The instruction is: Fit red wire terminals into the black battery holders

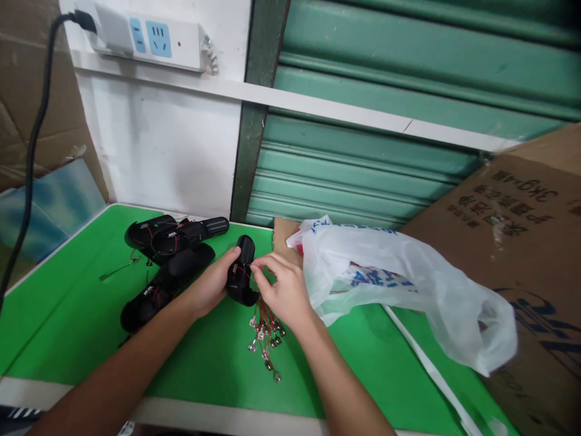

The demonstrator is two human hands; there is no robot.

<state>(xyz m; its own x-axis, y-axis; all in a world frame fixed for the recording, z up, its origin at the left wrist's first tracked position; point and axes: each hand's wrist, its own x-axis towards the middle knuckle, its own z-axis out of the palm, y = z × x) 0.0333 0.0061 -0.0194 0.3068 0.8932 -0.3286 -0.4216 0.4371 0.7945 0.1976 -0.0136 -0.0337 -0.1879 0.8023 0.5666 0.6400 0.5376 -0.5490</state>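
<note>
My left hand (215,281) is closed around the side of a black plastic housing (240,278), keeping it tilted above the green tabletop. Inside the housing a thin red wire shows. At its right edge my right hand (284,287) pinches with thumb and forefinger; a fine wire seems to be between the tips, though it is too small to be sure. Below the right hand lies a bunch of red wires (265,330) with small round metal ends. To the left, several similar black housings (177,239) lie heaped together, some with wires showing.
A white plastic bag (385,260) with blue print lies at the right. Behind it leans a large cardboard box (512,242). A white strip (426,363) crosses the table's right side. A power strip (154,39) with a black cable (36,139) hangs on the wall.
</note>
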